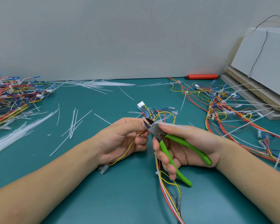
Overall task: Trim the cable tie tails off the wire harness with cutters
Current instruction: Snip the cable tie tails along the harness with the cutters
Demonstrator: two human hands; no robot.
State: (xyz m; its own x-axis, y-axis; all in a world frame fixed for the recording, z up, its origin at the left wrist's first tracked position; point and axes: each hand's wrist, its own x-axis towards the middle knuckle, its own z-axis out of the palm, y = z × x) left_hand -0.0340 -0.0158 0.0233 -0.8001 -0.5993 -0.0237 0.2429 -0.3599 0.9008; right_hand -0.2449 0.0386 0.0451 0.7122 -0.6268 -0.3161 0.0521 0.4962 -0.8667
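Note:
My left hand [123, 139] pinches a thin wire harness [158, 113] of yellow, red and white wires, which runs from a white connector [141, 104] behind my hands down past my right wrist to the table's front edge. My right hand [184, 147] grips green-handled cutters [171, 149]. Their steel jaws [149, 126] are parted and sit right at my left thumb and forefinger, where a white cable tie tail [173, 126] sticks out to the right over my right thumb.
A tangled heap of harnesses [10, 101] lies at the far left, another heap [233, 110] with untrimmed ties at the right. Cut white tie tails [74, 123] litter the green mat. An orange knife [202, 76] lies by the wall. Boards [262, 68] lean at the right.

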